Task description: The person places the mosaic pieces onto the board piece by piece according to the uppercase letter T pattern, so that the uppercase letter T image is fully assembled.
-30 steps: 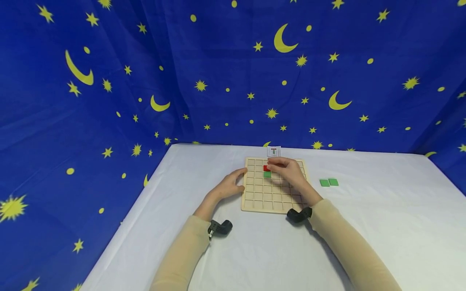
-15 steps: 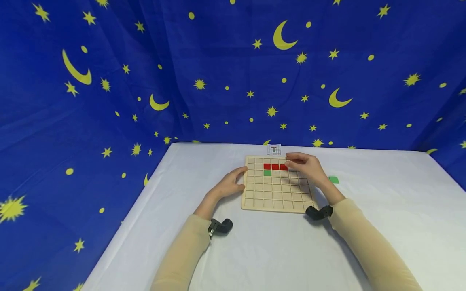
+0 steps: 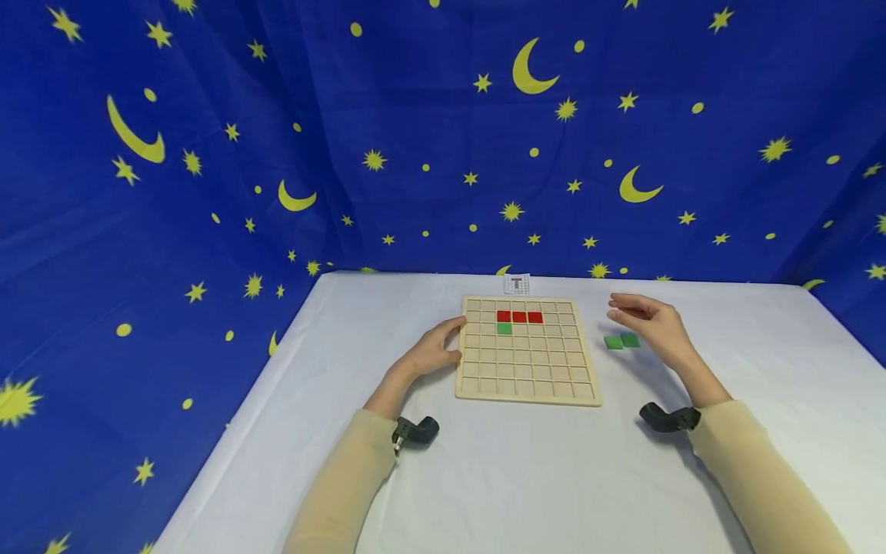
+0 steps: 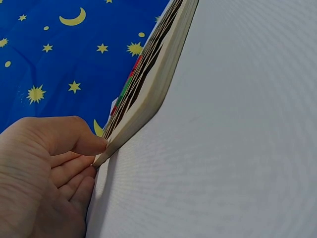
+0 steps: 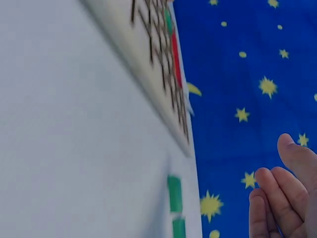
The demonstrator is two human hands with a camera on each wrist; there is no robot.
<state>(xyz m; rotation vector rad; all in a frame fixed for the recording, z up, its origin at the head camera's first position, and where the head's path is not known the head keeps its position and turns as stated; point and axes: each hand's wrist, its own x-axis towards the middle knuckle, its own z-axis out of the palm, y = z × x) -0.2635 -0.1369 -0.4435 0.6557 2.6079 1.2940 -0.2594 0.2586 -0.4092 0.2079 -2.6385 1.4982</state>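
Note:
A wooden grid board (image 3: 529, 391) lies on the table. Three red tiles (image 3: 519, 317) sit side by side in its second row, and one green tile (image 3: 504, 328) lies just below the leftmost red. My left hand (image 3: 429, 352) rests against the board's left edge, thumb and fingertips spread along it; in the left wrist view the thumb (image 4: 91, 144) touches the rim. To the right of the board, my right hand (image 3: 651, 327) hovers near two loose green tiles (image 3: 621, 342), fingers loosely bent and holding nothing. The right wrist view also shows these fingers (image 5: 282, 198) apart from the tiles.
Behind the board lies a small printed card (image 3: 516, 284) with a coloured T-shaped pattern on a grid. A white cloth (image 3: 540, 477) covers the table. Blue curtains (image 3: 429, 123) with stars and moons stand at the back and sides.
My right hand has lifted from the red tiles and moved right, off the board to above the loose green tiles. All three red tiles are now uncovered. The left hand stays at the edge.

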